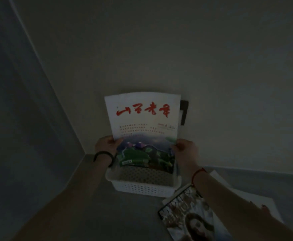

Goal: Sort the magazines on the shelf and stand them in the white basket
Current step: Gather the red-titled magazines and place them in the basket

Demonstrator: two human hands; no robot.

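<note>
Dim room, left hand [105, 145] with a black wristband pinching the left edge of a white magazine [143, 117], magazine standing in the white basket [142, 187], right hand [185, 148] pinching its right edge, another magazine [191, 216] lying flat nearby.

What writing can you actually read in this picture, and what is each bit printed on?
"山西老年": large red brush characters on the white cover of the magazine held upright in the white basket.
Small red lines under that title: too blurred to read.
Lettering on the portrait magazine lying on the shelf: too dark and blurred to read.
</note>
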